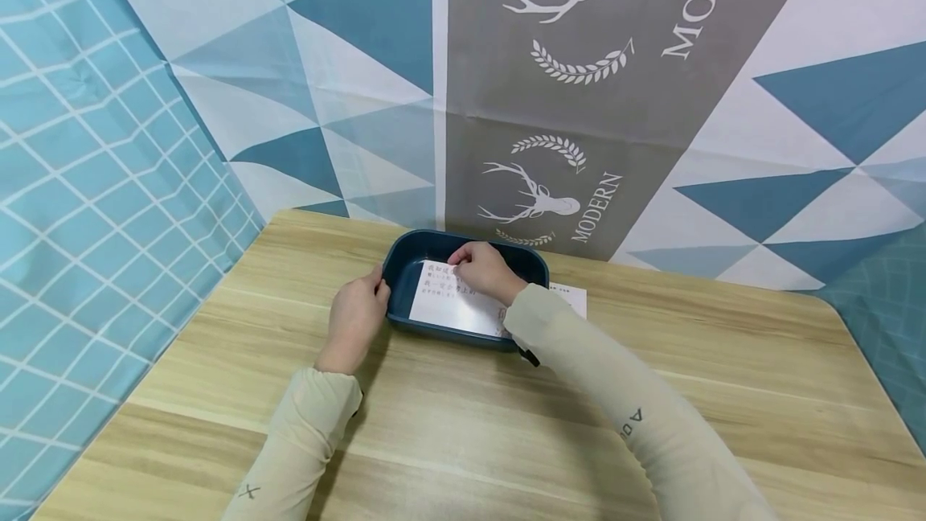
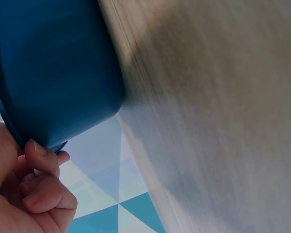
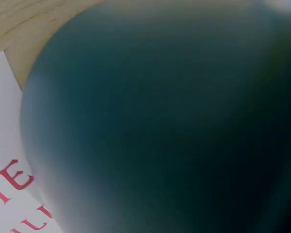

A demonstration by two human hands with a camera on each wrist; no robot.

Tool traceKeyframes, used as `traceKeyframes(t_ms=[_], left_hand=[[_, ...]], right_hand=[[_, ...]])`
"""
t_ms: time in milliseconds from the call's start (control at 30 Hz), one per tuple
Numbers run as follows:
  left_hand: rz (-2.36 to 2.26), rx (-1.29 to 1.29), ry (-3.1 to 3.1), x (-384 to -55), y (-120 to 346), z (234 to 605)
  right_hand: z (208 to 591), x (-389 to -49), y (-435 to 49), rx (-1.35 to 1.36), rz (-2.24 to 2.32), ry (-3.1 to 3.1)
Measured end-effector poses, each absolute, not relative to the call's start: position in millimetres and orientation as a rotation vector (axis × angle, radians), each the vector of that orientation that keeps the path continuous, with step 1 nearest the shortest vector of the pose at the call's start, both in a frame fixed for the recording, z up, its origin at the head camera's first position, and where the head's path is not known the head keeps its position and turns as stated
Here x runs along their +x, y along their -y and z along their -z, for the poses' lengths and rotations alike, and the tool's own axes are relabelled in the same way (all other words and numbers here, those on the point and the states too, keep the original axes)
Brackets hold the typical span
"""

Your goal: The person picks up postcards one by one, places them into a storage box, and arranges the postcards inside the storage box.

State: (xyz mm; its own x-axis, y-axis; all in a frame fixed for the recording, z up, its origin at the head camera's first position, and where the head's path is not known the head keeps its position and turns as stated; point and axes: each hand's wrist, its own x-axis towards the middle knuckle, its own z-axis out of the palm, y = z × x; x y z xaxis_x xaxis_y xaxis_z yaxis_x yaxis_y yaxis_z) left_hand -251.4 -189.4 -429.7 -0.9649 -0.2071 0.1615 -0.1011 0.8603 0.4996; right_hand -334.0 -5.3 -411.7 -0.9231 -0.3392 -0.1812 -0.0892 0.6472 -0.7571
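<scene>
A dark blue oblong basin [image 1: 400, 284] stands at the back of the wooden table. My left hand [image 1: 358, 316] grips its left rim, thumb and fingers at the edge; the left wrist view shows those curled fingers [image 2: 43, 191] under the lip. My right hand [image 1: 488, 270] reaches into the basin and pinches the top edge of a white card [image 1: 448, 308] printed with dark characters. Part of that card is hidden by the right hand and sleeve. In the right wrist view the basin's side [image 3: 136, 121] fills most of the picture, blurred.
Another white card [image 1: 574, 300] lies on the table right of the basin, partly covered by it; red letters show on a card [image 3: 5, 126] in the right wrist view. A patterned cloth backdrop [image 1: 383, 143] rises behind the table [image 1: 434, 441], and a blue checked cloth [image 1: 94, 207] hangs at left.
</scene>
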Motion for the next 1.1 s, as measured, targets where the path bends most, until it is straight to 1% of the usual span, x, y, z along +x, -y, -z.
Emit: traceKeyframes(t_ms=[233, 867, 1100], left_hand=[[0.743, 0.227, 2.827, -251, 189, 430], [0.726, 0.214, 2.806, -250, 189, 431], [0.735, 0.223, 2.814, -250, 189, 430]], right_hand=[[423, -334, 5, -0.335, 1.142, -2.556], [437, -333, 4, -0.387, 1.154, -2.54], [443, -335, 3, -0.349, 1.098, -2.574]])
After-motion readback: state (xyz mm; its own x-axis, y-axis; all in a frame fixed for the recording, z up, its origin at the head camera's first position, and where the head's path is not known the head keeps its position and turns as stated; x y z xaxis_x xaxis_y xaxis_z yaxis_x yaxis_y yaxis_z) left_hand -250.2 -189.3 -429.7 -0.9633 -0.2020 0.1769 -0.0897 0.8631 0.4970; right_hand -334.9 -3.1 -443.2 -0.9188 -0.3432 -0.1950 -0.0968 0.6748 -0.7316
